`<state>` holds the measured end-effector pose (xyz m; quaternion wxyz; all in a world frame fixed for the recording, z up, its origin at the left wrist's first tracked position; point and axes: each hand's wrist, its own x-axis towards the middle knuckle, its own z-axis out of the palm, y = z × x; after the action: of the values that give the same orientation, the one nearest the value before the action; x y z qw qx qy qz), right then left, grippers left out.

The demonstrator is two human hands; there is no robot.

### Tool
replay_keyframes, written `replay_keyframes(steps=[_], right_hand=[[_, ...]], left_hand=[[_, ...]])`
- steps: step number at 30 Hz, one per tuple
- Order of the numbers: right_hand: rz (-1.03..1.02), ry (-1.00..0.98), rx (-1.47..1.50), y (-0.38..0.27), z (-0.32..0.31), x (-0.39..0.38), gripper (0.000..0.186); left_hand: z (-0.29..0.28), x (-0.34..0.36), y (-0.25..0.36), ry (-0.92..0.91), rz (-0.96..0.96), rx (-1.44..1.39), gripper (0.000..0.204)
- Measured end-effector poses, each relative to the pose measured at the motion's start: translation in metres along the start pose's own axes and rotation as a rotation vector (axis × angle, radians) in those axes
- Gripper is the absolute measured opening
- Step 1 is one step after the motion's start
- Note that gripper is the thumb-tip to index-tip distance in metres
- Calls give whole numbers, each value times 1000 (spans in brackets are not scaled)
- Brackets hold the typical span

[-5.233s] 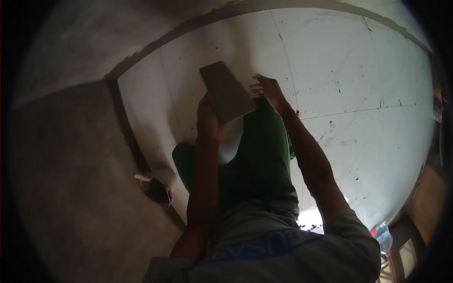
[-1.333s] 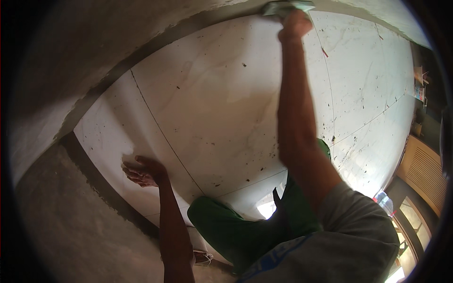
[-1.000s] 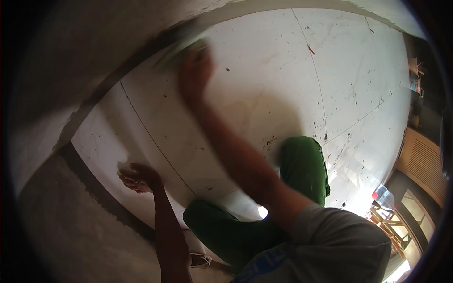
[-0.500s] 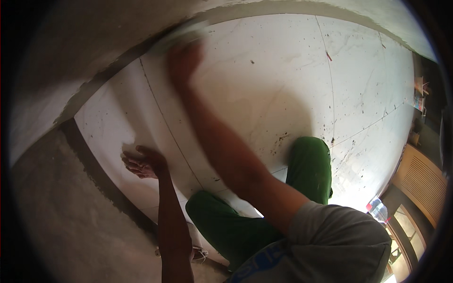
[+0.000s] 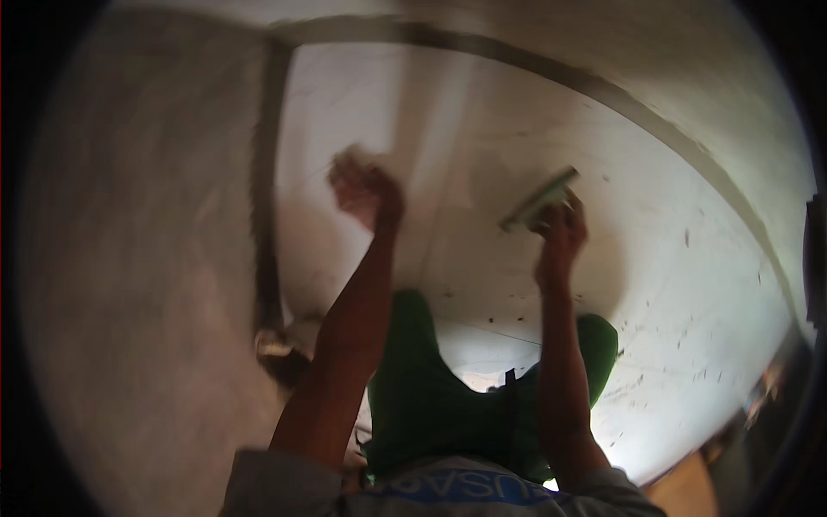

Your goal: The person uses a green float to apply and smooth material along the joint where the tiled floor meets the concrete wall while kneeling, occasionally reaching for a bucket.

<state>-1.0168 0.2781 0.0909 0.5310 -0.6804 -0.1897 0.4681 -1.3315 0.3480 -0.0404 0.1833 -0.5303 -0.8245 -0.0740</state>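
In my right hand [image 5: 564,233] is a flat, pale green tool like a hand float [image 5: 541,200], gripped from its near side and held tilted above the white tiled floor [image 5: 482,112]. Its long dark edge slants up to the right. My left hand [image 5: 366,189] is raised over the tiles to the left, blurred by motion, its fingers loosely apart with nothing visible in them. Both forearms reach forward past my green-trousered knees.
A grey plastered wall [image 5: 164,215] rises at the left, and another wall [image 5: 689,77] curves along the far side. A dark band [image 5: 267,172] borders the tiles. Dark specks of debris [image 5: 637,379] lie at the right. Blurred objects [image 5: 762,396] stand at the far right.
My view has turned left. My right hand has come back from the far wall's base, still with the float-like tool. My left hand has moved forward over the tiles.
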Motion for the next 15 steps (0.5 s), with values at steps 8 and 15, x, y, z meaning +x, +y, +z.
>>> replay_keyframes(steps=[8, 15], right_hand=[[278, -156, -220, 20, -72, -108, 43], [370, -262, -103, 50, -114, -144, 32]], left_hand=[[-82, -43, -40, -550, 101, -209, 74], [-155, -104, -89, -946, 143, -395, 80]])
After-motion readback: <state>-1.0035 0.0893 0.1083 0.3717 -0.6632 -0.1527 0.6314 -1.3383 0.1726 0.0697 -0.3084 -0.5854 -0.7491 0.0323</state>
